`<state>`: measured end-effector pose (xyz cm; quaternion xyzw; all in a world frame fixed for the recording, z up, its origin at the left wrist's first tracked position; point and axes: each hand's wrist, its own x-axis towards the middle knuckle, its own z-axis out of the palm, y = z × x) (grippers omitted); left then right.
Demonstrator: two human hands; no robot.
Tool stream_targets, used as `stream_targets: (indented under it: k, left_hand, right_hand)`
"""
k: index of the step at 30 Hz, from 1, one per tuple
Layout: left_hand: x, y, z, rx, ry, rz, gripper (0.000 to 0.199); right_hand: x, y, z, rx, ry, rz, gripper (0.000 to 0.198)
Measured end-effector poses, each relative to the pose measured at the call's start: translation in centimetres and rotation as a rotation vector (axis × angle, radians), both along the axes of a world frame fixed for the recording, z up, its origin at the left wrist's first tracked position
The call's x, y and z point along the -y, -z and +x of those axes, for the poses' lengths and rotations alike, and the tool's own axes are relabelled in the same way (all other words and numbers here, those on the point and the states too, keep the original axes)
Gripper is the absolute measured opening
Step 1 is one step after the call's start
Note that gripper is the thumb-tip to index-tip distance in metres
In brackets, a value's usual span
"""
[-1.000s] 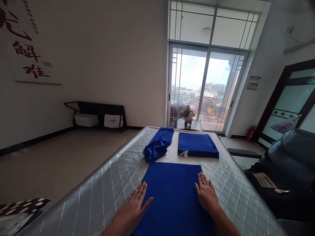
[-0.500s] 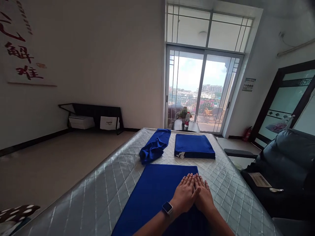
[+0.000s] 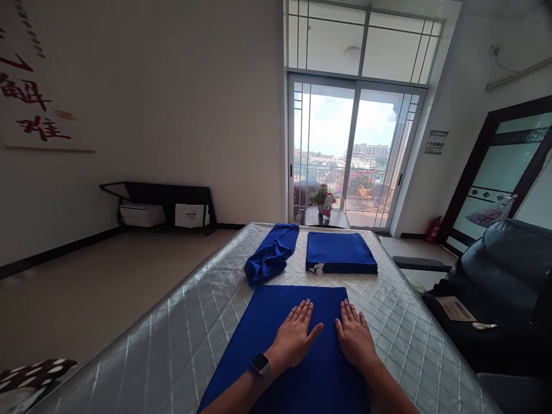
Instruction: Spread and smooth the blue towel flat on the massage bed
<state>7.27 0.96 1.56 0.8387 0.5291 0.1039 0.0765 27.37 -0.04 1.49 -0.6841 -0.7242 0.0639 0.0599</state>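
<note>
A flat blue cloth (image 3: 259, 339) lies spread over the near part of the silver quilted mattress (image 3: 185, 322). My left hand (image 3: 295, 333), with a watch (image 3: 260, 363) on its wrist, rests flat on the middle of this cloth, fingers stretched out. Along the cloth's right edge lies my right hand (image 3: 356, 336), also flat and open. Beyond the hands sits a neat stack of folded blue cloths (image 3: 340, 252) with a white tag at its front left corner. To the left of that stack is a crumpled blue cloth (image 3: 272, 256).
A black armchair (image 3: 504, 276) stands to the right, with a card (image 3: 456, 309) on its seat. Past the mattress, a small table holds a potted plant (image 3: 320, 195) and a bottle (image 3: 328, 207) before the glass doors. A black rack (image 3: 168, 192) is by the left wall.
My hands were side by side near the cloth's right edge and have moved apart. The left hand has slid leftward across the cloth; the right stays near the edge.
</note>
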Motion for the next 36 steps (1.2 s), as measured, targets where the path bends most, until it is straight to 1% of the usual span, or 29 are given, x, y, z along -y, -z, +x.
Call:
stream_targets:
  k: [4,7,13,20,26,31,36]
  left_hand:
    - [-0.2,-0.2,-3.3,0.002,-0.023,-0.044,0.077]
    - [-0.3,0.0,-4.6,0.011,-0.042,-0.038,0.077]
    - [-0.3,0.7,-4.9,0.019,-0.068,0.02,0.077]
    - [-0.5,0.8,-5.3,0.013,-0.074,-0.003,0.079]
    - [-1.4,1.5,-7.3,0.01,-0.124,0.02,0.076]
    - [-1.8,1.1,-8.9,0.005,-0.198,-0.002,0.082]
    - [-2.1,1.3,-9.7,-0.005,-0.195,0.026,0.08]
  right_hand:
    - [0.0,0.2,0.0,-0.011,0.008,0.009,0.066]
    - [-0.2,0.4,0.0,0.004,0.013,0.002,0.066]
    - [-0.4,0.5,-0.1,0.023,0.018,-0.011,0.065]
    - [-0.4,0.3,-0.1,0.025,0.027,-0.024,0.066]
    - [-0.4,0.3,-0.2,0.012,0.03,-0.033,0.066]
    - [-0.4,0.3,-0.1,0.028,0.025,-0.036,0.066]
    - [-0.5,0.5,0.0,0.041,0.025,-0.021,0.065]
